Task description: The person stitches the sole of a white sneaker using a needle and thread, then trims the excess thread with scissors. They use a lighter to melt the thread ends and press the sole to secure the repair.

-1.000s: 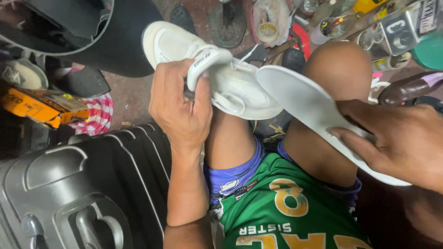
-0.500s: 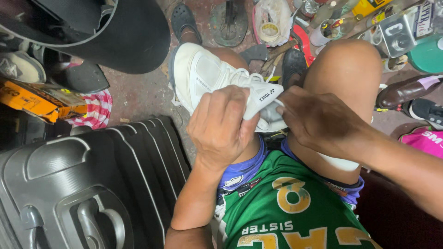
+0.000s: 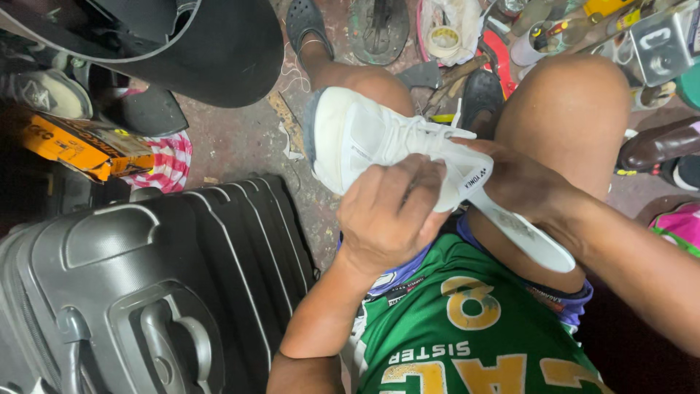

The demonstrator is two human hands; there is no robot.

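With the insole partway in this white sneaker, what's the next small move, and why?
Probably push the white insole further in with the right hand, since much of it sticks out of the sneaker, which the left hand steadies.

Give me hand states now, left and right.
Left hand: closed on the white sneaker.
Right hand: closed on the white insole.

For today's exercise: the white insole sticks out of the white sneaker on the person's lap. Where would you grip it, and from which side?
Probably grip the insole at its free rounded end, coming from the right, over the right thigh. That end lies bare and flat, clear of the sneaker; the other end is hidden under the right hand at the shoe's opening, and the left hand covers the heel.
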